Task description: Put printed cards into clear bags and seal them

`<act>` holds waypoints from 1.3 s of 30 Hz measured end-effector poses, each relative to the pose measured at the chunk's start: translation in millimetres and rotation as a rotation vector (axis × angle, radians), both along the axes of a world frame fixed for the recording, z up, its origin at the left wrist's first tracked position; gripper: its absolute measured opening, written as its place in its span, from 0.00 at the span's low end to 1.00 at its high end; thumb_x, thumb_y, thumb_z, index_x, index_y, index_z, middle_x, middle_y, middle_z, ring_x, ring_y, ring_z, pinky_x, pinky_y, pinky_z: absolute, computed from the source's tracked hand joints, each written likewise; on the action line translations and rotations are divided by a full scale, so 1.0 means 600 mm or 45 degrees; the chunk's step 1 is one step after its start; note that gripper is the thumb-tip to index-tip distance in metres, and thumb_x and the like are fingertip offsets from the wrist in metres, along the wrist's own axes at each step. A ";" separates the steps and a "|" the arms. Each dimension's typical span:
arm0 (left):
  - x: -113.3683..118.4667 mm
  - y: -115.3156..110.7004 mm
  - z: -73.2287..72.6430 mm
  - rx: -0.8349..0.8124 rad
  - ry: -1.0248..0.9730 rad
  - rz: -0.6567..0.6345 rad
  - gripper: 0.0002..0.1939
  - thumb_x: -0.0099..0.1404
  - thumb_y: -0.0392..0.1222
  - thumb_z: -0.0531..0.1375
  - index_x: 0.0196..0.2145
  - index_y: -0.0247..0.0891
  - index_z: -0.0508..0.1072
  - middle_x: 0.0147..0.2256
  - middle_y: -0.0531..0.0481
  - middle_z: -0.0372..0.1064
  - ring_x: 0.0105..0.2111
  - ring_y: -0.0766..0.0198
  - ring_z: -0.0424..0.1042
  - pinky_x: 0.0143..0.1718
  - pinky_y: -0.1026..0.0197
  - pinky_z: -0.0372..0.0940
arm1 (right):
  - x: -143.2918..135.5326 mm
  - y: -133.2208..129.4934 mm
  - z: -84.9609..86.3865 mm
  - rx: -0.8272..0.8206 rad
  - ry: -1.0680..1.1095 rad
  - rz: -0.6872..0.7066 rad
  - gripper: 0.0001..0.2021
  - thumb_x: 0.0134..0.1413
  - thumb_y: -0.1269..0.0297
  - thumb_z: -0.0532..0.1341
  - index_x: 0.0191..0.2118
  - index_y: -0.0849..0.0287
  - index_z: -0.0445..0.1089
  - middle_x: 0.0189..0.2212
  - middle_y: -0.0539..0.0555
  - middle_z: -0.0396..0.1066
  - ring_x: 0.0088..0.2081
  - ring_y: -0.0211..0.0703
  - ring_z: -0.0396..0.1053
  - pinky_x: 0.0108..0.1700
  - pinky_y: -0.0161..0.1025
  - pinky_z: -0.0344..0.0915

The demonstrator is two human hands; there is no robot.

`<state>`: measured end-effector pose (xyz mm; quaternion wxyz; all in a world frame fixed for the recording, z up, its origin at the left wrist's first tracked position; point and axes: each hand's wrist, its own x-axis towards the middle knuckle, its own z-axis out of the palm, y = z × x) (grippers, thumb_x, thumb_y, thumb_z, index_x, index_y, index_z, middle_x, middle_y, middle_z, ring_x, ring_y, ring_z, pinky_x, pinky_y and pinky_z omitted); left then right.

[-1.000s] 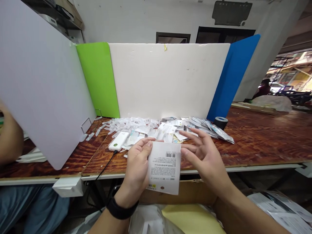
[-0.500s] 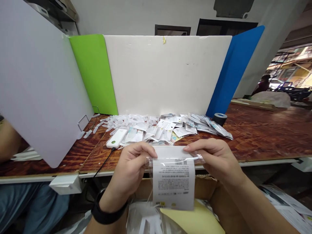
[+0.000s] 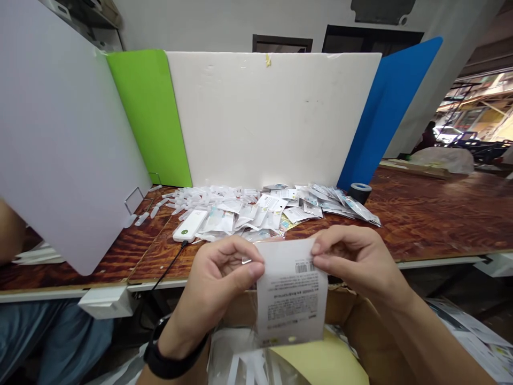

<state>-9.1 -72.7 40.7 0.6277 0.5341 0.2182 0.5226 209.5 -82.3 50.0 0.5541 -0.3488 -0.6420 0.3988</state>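
Observation:
A white printed card (image 3: 294,305), apparently in a clear plastic sleeve, hangs between my two hands, its text and barcode upside down to me. At its upper left edge, my left hand (image 3: 224,289) pinches with thumb and forefinger; a small shiny bit shows between those fingers. My right hand (image 3: 356,262) grips the upper right corner, thumb and forefinger closed near the barcode. Below the card is an open cardboard box (image 3: 360,331) holding a yellow sheet (image 3: 332,355) and a clear bag of white strips (image 3: 236,358).
Filled packets (image 3: 316,200) and small white tubes (image 3: 204,198) are heaped on the wooden table (image 3: 436,214). A white power bank (image 3: 190,225) with a black cable and a black tape roll (image 3: 359,193) flank them. White, green and blue panels stand behind. A person's arm (image 3: 10,232) is at left.
The clear plastic at the card's top corners is no longer spread out sideways. My right fingers have shifted down its edge, and the card has tilted slightly and moved right.

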 end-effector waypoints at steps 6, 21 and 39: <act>0.002 -0.004 -0.005 -0.001 -0.128 -0.101 0.07 0.58 0.33 0.62 0.34 0.41 0.78 0.43 0.45 0.76 0.43 0.56 0.74 0.42 0.60 0.69 | -0.002 0.008 0.001 -0.215 0.190 0.226 0.04 0.45 0.68 0.68 0.31 0.54 0.76 0.26 0.50 0.76 0.26 0.40 0.73 0.25 0.34 0.70; 0.021 0.006 -0.021 0.056 0.036 0.009 0.09 0.63 0.35 0.59 0.40 0.42 0.77 0.45 0.48 0.74 0.40 0.65 0.73 0.41 0.68 0.69 | -0.047 0.018 -0.014 -0.354 0.249 -0.001 0.20 0.38 0.66 0.73 0.32 0.56 0.59 0.32 0.48 0.72 0.32 0.37 0.69 0.29 0.30 0.64; 0.023 0.025 -0.010 -0.250 -0.223 0.050 0.09 0.51 0.32 0.66 0.32 0.35 0.73 0.35 0.47 0.75 0.30 0.65 0.74 0.31 0.67 0.69 | -0.008 0.030 -0.006 -0.629 0.197 0.160 0.09 0.33 0.64 0.73 0.26 0.60 0.79 0.23 0.54 0.76 0.24 0.38 0.72 0.26 0.32 0.69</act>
